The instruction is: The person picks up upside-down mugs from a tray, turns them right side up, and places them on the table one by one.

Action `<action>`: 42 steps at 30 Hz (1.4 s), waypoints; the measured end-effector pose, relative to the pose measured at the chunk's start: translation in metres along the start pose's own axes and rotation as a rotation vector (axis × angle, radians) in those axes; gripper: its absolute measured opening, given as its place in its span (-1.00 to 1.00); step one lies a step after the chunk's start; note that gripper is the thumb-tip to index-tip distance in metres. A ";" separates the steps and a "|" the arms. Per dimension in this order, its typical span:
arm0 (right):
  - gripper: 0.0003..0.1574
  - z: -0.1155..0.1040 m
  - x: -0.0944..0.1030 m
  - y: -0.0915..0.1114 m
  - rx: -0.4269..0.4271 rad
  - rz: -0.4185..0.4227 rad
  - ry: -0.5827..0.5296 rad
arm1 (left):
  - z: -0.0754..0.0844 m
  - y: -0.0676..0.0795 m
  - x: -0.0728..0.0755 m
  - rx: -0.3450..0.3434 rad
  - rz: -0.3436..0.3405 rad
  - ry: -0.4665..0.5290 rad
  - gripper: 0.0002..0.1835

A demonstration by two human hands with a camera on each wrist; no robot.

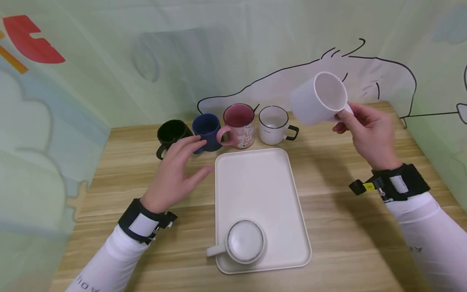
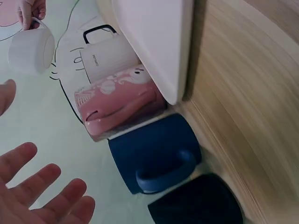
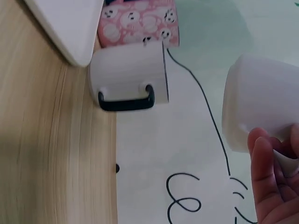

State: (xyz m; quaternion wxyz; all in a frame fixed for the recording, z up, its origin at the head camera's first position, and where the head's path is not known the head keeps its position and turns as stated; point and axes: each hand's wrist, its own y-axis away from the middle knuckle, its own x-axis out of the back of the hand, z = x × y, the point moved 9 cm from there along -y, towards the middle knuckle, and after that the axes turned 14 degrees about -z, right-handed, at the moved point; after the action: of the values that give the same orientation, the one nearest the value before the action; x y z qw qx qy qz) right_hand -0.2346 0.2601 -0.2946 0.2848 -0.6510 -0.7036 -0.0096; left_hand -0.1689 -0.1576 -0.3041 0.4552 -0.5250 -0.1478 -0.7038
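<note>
My right hand pinches the handle of a plain white mug, held tilted in the air above the table's back right. In the right wrist view, fingers and thumb close on that mug's handle. My left hand hovers with spread fingers, its fingertips overlapping the blue mug in the head view; it holds nothing. Left of the blue mug stands a black mug. To its right are a pink mug with ghost figures and a white mug with black rim and handle.
A cream rectangular tray lies on the wooden table in front of the row. At its near left corner sits a white cup, handle over the tray's edge. A printed cloth backdrop hangs right behind the mugs.
</note>
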 end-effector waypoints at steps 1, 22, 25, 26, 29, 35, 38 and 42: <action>-0.61 0.003 0.002 -0.001 -0.014 0.003 0.030 | -0.001 0.002 0.001 0.003 -0.007 -0.023 -0.30; -0.45 0.049 -0.001 -0.017 -0.209 -0.101 0.329 | -0.030 0.046 -0.013 0.142 -0.143 -0.252 -0.09; -0.43 0.056 -0.006 -0.018 -0.239 -0.127 0.352 | -0.035 0.051 -0.019 0.161 -0.164 -0.267 -0.07; -0.42 0.058 -0.007 -0.018 -0.248 -0.135 0.359 | -0.037 0.053 -0.021 0.165 -0.168 -0.271 -0.07; -0.40 0.062 -0.013 -0.019 -0.273 -0.160 0.374 | -0.041 0.058 -0.026 0.176 -0.185 -0.285 -0.06; -0.42 0.068 -0.020 -0.021 -0.280 -0.196 0.383 | -0.046 0.066 -0.034 0.198 -0.210 -0.289 -0.06; -0.44 0.071 -0.024 -0.022 -0.280 -0.215 0.381 | -0.045 0.068 -0.035 0.192 -0.202 -0.286 -0.06; -0.45 0.076 -0.028 -0.022 -0.299 -0.238 0.386 | -0.044 0.070 -0.036 0.190 -0.199 -0.284 -0.06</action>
State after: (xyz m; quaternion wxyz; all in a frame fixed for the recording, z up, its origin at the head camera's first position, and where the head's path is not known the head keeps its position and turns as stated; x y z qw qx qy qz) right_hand -0.2845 0.2602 -0.3621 0.3113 -0.5846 -0.6986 -0.2708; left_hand -0.1387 -0.2085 -0.3725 0.4055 -0.5565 -0.3276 -0.6469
